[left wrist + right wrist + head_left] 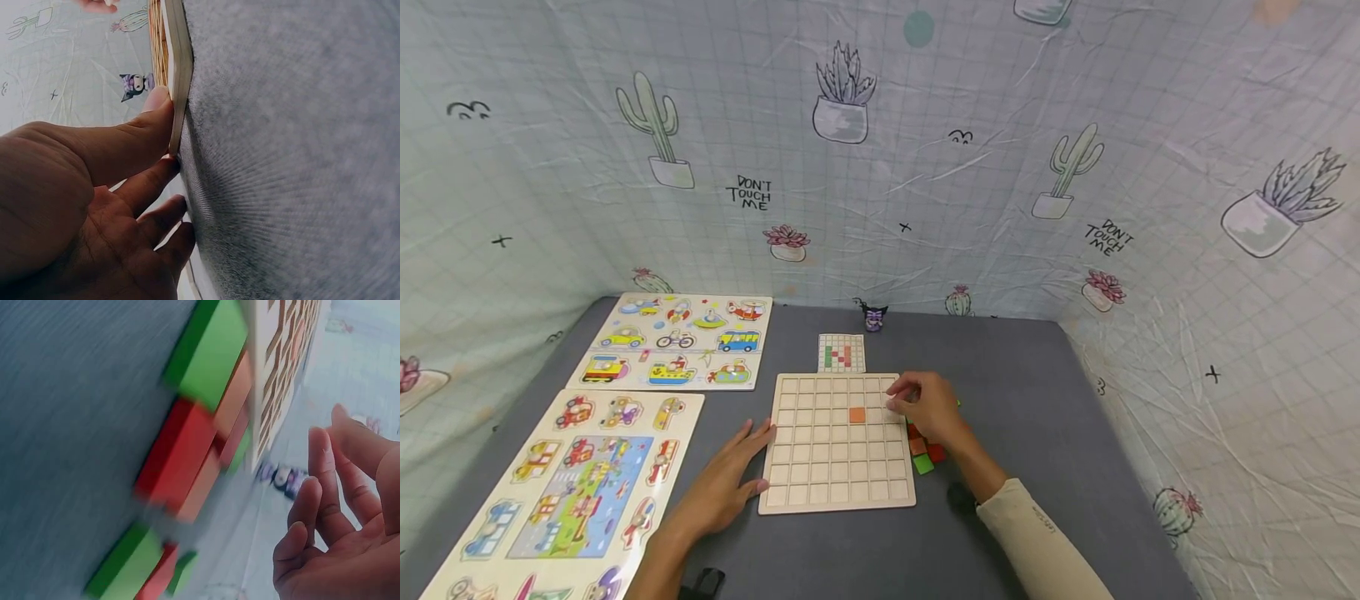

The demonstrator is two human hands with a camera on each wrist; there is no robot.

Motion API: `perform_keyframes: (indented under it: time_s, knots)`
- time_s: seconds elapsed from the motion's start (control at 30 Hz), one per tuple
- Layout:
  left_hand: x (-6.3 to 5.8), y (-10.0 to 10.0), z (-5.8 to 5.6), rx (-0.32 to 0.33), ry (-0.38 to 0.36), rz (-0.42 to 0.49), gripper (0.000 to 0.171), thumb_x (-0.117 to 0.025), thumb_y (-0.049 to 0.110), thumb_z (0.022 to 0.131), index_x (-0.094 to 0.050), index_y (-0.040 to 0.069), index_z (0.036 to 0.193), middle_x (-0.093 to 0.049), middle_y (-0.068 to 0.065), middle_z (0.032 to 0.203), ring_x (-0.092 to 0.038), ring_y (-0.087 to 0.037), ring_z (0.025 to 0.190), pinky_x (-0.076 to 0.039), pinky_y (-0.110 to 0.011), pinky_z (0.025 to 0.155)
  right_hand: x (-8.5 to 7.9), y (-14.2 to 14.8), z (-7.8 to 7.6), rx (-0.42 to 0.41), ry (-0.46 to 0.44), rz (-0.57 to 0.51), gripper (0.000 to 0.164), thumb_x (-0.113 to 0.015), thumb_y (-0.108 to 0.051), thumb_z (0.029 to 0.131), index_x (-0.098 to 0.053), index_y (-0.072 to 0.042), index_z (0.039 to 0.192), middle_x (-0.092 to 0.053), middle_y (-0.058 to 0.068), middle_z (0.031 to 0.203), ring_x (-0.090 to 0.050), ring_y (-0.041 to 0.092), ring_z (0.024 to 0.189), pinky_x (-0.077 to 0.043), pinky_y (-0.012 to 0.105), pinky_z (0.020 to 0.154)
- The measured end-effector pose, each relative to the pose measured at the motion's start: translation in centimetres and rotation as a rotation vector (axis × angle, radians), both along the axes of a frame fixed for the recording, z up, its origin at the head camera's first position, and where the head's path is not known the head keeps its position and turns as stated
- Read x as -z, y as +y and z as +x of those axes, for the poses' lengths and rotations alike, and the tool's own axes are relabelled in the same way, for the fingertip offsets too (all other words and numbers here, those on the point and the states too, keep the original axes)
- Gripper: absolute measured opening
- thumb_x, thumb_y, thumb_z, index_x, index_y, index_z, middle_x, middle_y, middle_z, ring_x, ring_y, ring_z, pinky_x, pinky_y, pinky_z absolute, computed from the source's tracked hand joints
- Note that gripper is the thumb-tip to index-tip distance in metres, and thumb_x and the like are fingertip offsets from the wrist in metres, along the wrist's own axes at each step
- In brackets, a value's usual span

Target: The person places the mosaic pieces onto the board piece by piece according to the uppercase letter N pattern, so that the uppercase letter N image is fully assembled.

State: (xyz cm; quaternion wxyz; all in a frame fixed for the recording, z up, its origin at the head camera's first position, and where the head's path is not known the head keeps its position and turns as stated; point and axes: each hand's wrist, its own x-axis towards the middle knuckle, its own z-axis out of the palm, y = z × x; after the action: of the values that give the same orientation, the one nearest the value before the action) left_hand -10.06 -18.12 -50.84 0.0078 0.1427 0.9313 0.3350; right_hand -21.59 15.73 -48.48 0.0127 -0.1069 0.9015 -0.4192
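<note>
A wooden grid board [820,507] lies in front of me, with one orange square block [857,415] in a cell of its upper part. My left hand [724,482] rests along the board's left edge, its thumb [134,140] against the side. Over the upper right corner hovers my right hand [931,407], thumb and forefinger tips close together, with no block showing between them in the right wrist view. Beside the board's right edge, partly under that hand, lie several loose blocks, among them a red block [178,447] and a green block [215,356].
Behind the board lies a small pattern card [841,338] with coloured squares. A small dark purple figurine [874,318] stands at the table's back edge. Two picture puzzle boards, one farther back [700,321] and one nearer [497,467], cover the left side. A patterned cloth [910,208] hangs behind.
</note>
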Motion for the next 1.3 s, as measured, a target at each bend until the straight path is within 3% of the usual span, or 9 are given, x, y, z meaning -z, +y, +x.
perform_keyframes:
  time_s: [0.27, 0.57, 0.9, 1.3]
  knots:
    - [0.0, 0.1, -0.1, 0.002, 0.009, -0.007, 0.078, -0.082, 0.002, 0.088, -0.049, 0.003, 0.158, -0.044, -0.015, 0.168, -0.031, -0.050, 0.158, -0.036, -0.069, 0.119, 0.1, 3.4, 0.3, 0.051, -0.016, 0.038, 0.013, -0.086, -0.009, 0.089, -0.082, -0.011, 0.101, -0.076, 0.002, 0.088, -0.058, 0.016, 0.075, -0.048, 0.030, 0.069]
    - [0.1, 0.0, -0.1, 0.002, 0.011, 0.002, 0.078, -0.082, 0.002, 0.088, -0.049, 0.003, 0.158, -0.045, -0.015, 0.168, -0.031, -0.050, 0.158, -0.035, -0.069, 0.119, 1.0, 5.7, 1.5, 0.040, -0.055, 0.105, 0.020, -0.092, -0.007, 0.082, -0.082, -0.012, 0.099, -0.077, 0.002, 0.090, -0.062, 0.013, 0.078, -0.052, 0.030, 0.071]
    - [0.2, 0.0, 0.0, 0.006, 0.017, 0.008, 0.077, -0.082, 0.001, 0.088, -0.049, 0.003, 0.158, -0.045, -0.015, 0.168, -0.031, -0.050, 0.158, -0.035, -0.068, 0.120, 1.2, 6.0, 2.3, 0.038, -0.095, 0.188, 0.018, -0.094, -0.008, 0.079, -0.081, -0.014, 0.089, -0.073, -0.004, 0.081, -0.065, 0.009, 0.075, -0.056, 0.031, 0.072]
    - [0.2, -0.1, 0.1, 0.002, 0.011, 0.008, 0.078, -0.082, 0.001, 0.087, -0.050, 0.004, 0.158, -0.045, -0.015, 0.168, -0.031, -0.050, 0.158, -0.036, -0.069, 0.120, 0.8, 5.8, 2.5, 0.051, -0.101, 0.152, 0.018, -0.093, -0.007, 0.081, -0.076, -0.014, 0.080, -0.066, -0.001, 0.071, -0.059, 0.012, 0.064, -0.050, 0.028, 0.060]
